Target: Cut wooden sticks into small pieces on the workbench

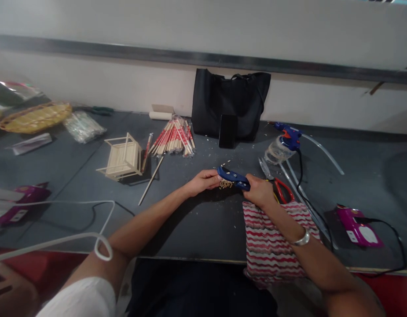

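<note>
My right hand (260, 191) is wrapped round the handles of a blue hand cutter (234, 176), which points to the left. At its far end, my left hand (205, 182) has thumb and fingers pinched together; what they hold is too small or hidden. Below the cutter lies a small heap of short cut wooden stick pieces (225, 184), with a few bits scattered around. A striped cloth (272, 237) lies under my right forearm, hanging over the table edge. Scissors with red handles (284, 190) rest just right of my right hand.
Behind stand a black bag (229, 103) and a phone (227, 131). Bundled chopsticks (175, 136), a small stick-built chair (124, 156) and a loose stick (151, 181) lie left. Right are a blue glue gun (289, 136) on a jar and a purple power strip (360, 226). A white cable (104, 240) crosses near my left arm.
</note>
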`<control>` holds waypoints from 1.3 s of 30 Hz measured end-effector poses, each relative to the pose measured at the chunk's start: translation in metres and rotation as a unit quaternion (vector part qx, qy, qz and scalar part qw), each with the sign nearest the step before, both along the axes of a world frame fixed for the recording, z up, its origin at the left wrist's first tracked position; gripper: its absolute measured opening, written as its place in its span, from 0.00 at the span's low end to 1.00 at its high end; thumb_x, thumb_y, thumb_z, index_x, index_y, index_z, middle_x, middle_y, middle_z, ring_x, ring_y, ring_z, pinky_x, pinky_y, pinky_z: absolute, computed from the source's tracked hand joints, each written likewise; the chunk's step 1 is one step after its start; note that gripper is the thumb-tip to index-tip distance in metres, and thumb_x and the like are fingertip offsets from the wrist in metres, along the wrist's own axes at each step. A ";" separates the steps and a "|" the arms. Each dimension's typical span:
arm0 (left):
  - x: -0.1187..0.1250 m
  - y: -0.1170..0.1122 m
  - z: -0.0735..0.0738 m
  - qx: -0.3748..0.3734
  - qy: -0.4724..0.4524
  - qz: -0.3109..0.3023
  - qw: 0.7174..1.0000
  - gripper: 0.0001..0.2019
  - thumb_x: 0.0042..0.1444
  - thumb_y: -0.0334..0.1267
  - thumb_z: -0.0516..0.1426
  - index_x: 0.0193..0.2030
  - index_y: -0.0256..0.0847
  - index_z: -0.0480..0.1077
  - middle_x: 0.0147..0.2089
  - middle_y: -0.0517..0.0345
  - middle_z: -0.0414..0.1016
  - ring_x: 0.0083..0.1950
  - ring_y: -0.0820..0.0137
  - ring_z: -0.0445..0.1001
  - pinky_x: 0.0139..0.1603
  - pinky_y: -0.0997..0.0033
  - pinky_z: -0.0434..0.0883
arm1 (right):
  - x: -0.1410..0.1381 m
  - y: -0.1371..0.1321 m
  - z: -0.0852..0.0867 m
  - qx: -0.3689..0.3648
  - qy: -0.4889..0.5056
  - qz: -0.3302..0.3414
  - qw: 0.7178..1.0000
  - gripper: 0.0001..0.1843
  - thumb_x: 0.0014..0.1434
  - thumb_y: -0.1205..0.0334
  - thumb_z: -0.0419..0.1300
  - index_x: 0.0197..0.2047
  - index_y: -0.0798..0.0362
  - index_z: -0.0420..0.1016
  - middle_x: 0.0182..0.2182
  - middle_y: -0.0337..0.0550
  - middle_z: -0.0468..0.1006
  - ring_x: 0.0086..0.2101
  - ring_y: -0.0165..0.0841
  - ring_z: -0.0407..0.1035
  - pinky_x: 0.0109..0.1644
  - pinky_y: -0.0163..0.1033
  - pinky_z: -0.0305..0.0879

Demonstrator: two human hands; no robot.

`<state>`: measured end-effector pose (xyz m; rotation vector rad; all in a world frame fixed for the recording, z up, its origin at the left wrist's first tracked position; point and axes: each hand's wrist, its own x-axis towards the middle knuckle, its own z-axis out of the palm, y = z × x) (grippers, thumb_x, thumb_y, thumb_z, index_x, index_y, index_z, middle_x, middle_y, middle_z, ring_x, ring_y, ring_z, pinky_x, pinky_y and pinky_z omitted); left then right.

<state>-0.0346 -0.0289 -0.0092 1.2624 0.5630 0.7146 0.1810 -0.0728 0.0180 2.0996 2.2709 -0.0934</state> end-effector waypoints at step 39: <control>0.001 0.001 -0.016 0.105 0.062 0.061 0.991 0.24 0.51 0.57 0.65 0.40 0.34 0.81 0.35 0.55 0.79 0.36 0.71 0.72 0.42 0.72 0.71 | 0.004 0.003 -0.004 0.035 0.003 0.039 0.999 0.11 0.49 0.65 0.59 0.39 0.51 0.72 0.36 0.48 0.80 0.39 0.40 0.73 0.39 0.38 0.58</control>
